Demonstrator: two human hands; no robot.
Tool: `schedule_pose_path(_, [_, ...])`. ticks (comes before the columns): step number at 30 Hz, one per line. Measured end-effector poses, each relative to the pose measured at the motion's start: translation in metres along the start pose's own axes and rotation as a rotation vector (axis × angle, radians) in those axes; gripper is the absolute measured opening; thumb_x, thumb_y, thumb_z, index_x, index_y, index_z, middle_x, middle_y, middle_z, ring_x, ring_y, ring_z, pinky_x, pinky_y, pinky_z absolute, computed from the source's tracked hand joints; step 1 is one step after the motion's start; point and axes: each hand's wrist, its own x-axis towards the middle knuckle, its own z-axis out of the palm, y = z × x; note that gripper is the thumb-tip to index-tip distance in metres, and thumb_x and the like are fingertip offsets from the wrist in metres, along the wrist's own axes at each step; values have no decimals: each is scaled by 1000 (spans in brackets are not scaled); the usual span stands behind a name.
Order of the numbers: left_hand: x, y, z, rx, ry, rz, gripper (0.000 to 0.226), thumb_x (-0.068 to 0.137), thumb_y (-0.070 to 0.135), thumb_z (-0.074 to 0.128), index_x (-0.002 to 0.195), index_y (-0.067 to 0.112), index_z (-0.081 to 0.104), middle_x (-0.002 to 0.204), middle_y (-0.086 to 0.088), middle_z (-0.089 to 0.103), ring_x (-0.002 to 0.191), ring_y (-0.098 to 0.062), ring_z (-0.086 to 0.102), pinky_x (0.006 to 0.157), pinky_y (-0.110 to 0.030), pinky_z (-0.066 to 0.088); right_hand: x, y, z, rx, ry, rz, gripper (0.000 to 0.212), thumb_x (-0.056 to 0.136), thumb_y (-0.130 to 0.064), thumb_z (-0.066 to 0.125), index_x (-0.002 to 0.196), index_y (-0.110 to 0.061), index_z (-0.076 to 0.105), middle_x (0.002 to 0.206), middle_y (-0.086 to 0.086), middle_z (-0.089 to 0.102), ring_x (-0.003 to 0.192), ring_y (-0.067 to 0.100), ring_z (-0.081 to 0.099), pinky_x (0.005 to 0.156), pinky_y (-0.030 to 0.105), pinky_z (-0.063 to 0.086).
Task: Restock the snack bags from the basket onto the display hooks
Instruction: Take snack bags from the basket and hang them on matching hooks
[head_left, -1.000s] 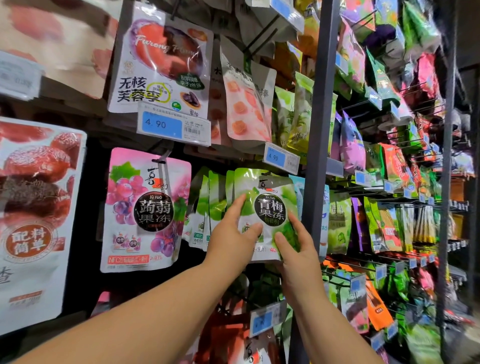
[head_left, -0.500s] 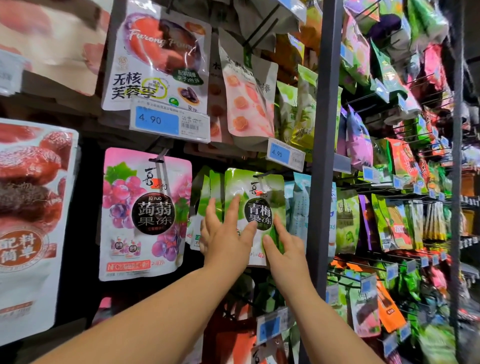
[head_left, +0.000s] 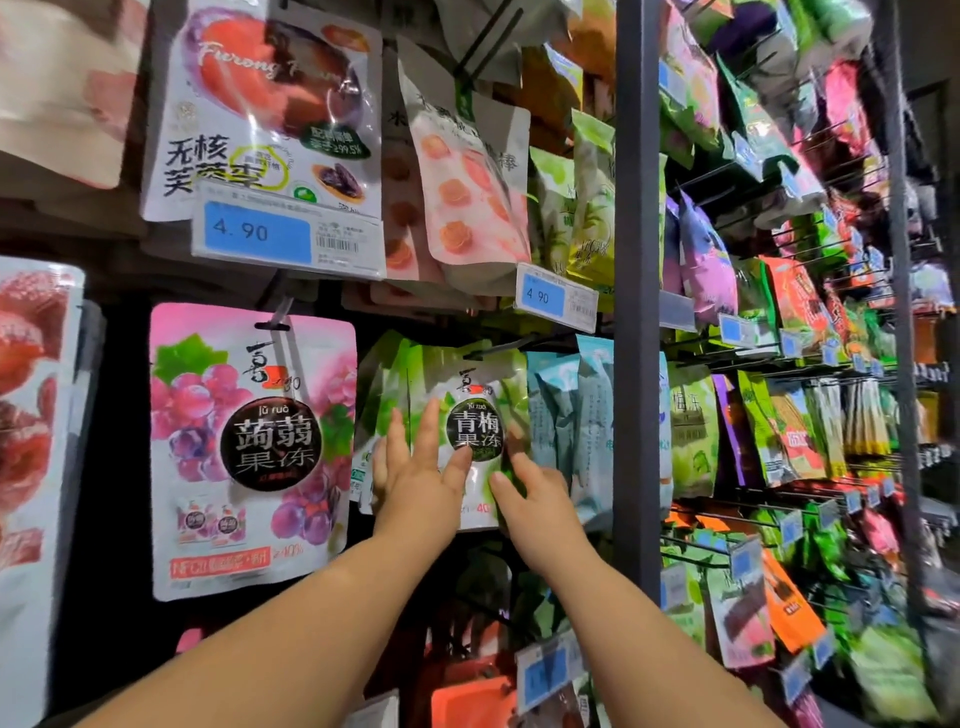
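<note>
At the middle of the display rack, just left of its dark upright post (head_left: 636, 364), a green plum jelly bag (head_left: 475, 423) hangs at the front of a row of like green bags on a wire display hook (head_left: 498, 347). The left hand (head_left: 421, 483) lies released and flat against the row. Its straight fingers (head_left: 428, 421) spread over the bag's left part and the bags behind it, and the thumb touches the lower edge of the black roundel. The right hand (head_left: 535, 493) meets the bag's right edge with its thumb (head_left: 501, 480) on the front face. Its fingers are blurred there, so whether they pinch the edge or merely touch it cannot be told.

The flat two-handed contact probably serves to seat the bag back along the hook and square it with the row, so that the label faces outward.

The bag is a glossy flat pouch, green and white. It carries a round black label with white characters and a small red mark above, and its surface catches the light. It hangs upright and close to level.

A larger pink grape jelly bag (head_left: 254, 447) hangs to the left, pale blue bags (head_left: 571, 415) hang just beside it on the right, and a blue price tag (head_left: 556, 297) reading 4.90 sits above. The basket is not in view.
</note>
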Motion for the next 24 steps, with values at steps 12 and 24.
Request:
schedule_pose_path(12, [-51, 3, 7, 112, 20, -10, 66, 102, 46, 39, 156, 36, 4, 163, 3, -15, 150, -27, -5, 118, -53, 14, -41, 6, -22, -73, -11, -39, 55, 105, -37, 40, 156, -35, 20, 150, 9, 22, 114, 10, 32, 93, 19, 24])
schedule_pose_path(24, [-194, 27, 72, 12, -213, 31, 58, 100, 42, 46, 152, 27, 27, 148, -3, 26, 136, -26, 23, 112, -33, 18, -163, 61, -87, -202, 123, 14, 38, 104, -24, 44, 142, -18, 47, 127, 0, 37, 121, 14, 44, 110, 29, 31])
